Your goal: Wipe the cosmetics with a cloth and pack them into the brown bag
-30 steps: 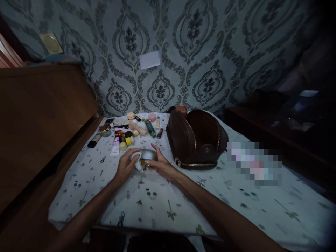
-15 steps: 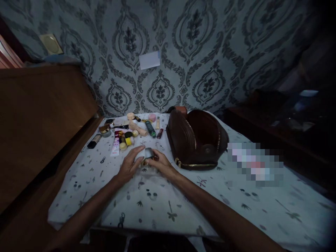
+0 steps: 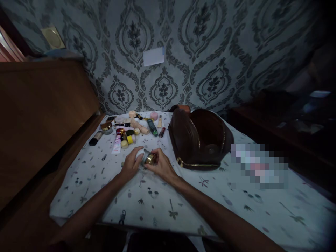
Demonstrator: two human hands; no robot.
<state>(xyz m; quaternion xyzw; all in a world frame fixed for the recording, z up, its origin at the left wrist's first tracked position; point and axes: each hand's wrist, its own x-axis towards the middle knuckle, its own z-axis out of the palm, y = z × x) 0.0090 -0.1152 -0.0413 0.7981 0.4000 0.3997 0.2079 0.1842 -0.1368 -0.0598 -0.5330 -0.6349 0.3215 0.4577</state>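
Observation:
A small cosmetic jar (image 3: 149, 159) with a shiny gold lid and a pale greyish body is held between both hands, lying tilted just above the patterned cloth. My left hand (image 3: 131, 162) grips the pale body from the left, its fingers closed around it. On the other side, my right hand (image 3: 162, 165) has thumb and fingers closed on the gold end. Part of the jar is hidden behind the fingers. To the right of the hands stands a dark brown leather bag (image 3: 183, 140), its zipped top gaping open.
Several cosmetics lie behind the hands, among them a pink-and-white tube (image 3: 116, 145), a green tube (image 3: 152, 127) and a gold-lidded jar (image 3: 106, 127). A blurred-out item (image 3: 259, 166) lies on the right. A wooden panel (image 3: 47, 115) borders the left; patterned wallpaper (image 3: 164, 87) rises behind.
The jar has been turned in the hands, so its gold lid now shows toward the right. My right hand has shifted its grip around that end. The view has swung slightly left.

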